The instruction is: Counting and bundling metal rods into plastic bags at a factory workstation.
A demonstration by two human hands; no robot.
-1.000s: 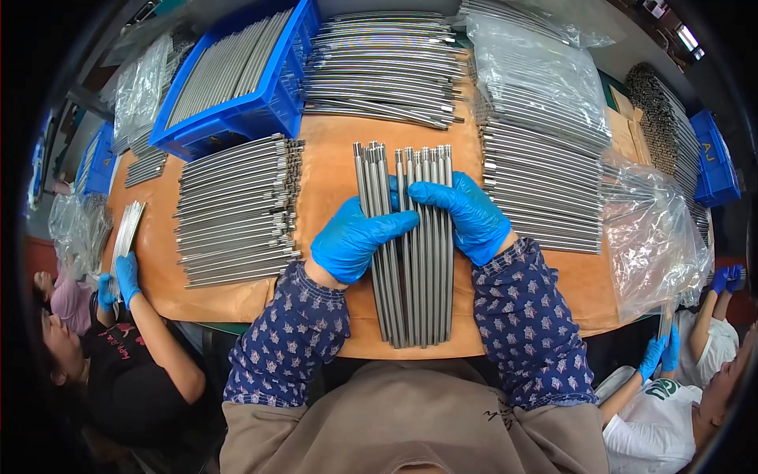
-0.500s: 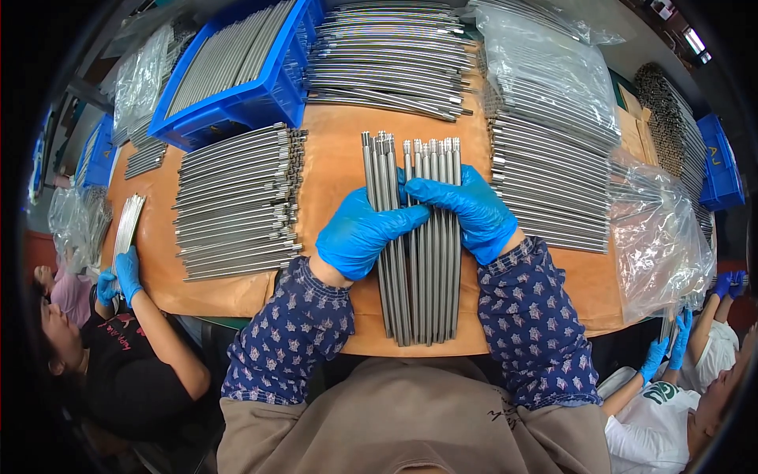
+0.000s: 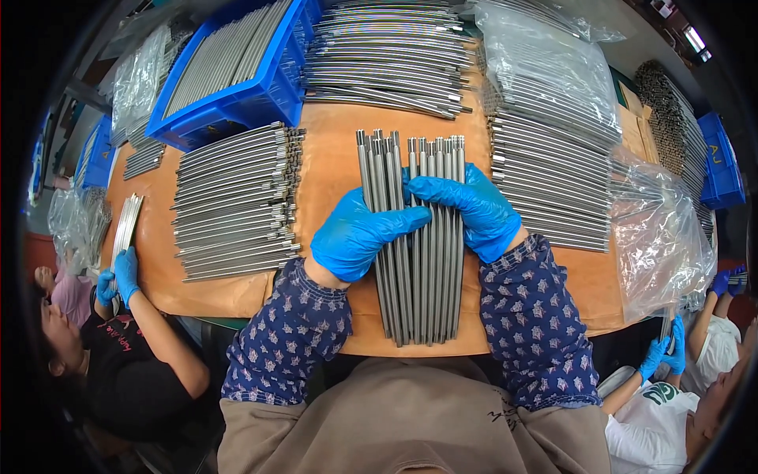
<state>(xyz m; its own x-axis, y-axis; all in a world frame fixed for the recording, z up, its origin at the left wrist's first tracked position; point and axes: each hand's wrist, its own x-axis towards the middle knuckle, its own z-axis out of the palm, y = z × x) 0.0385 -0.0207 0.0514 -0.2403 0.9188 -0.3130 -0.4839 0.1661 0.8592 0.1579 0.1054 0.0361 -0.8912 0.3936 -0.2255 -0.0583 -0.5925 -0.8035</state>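
Both my hands wear blue gloves and grip a bundle of slim grey metal rods [image 3: 422, 284] near its upper part. The rods stand lengthwise before me, with stepped shiny tips at the far end and their lower ends at the table's near edge. My left hand [image 3: 359, 235] is closed round the left part of the bundle, its thumb laid across the rods. My right hand [image 3: 471, 208] is closed round the right part, thumb pointing left just above the left one. A gap parts the two groups at the top. The fingers behind the rods are mostly hidden.
Rows of rods [image 3: 233, 207] lie left on the brown-covered table [image 3: 335, 150], with more rods [image 3: 549, 186] at right and others [image 3: 387, 59] behind. A blue bin [image 3: 225, 110] holds rods. Clear plastic bags [image 3: 659, 237] lie at right. Gloved co-workers handle rods on both sides.
The upper ends of the two rod groups have spread farther apart. My left hand has shifted slightly left and my right hand slightly right.
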